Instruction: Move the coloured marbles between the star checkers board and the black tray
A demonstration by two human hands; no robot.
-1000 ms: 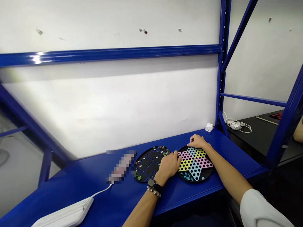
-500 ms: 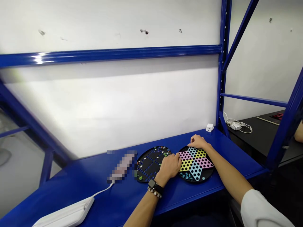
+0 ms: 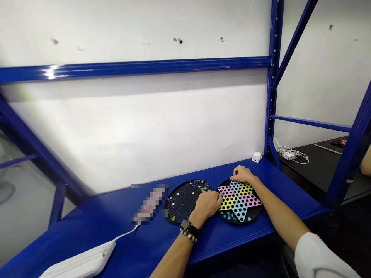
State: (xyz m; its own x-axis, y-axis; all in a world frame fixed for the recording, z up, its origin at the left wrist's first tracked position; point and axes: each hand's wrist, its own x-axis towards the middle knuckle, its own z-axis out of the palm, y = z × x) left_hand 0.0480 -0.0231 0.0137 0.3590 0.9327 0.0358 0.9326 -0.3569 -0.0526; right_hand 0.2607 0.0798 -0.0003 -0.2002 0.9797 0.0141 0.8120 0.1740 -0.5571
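A round black Chinese checkers board lies on the table, with a star of pink, yellow and pale-blue holed areas. Clear blue marbles sit in its near-left rim pocket. My left hand, with a watch on the wrist, is at the left edge of the board; its fingers are curled and closed. My right hand bends over the far edge, thumb and fingers drawn together at the top point of the star. Whatever either hand grips is too small or hidden. Left of the board lies a black lid-like tray holding several coloured marbles.
A white power strip and its cable are at the front left, leading to a blurred-out object. A white charger plug stands at the back right. Blue frame posts rise on both sides of the blue table.
The fingers of my left hand have shifted slightly at the board's left edge. My right hand looks unmoved, and the view has moved a little.
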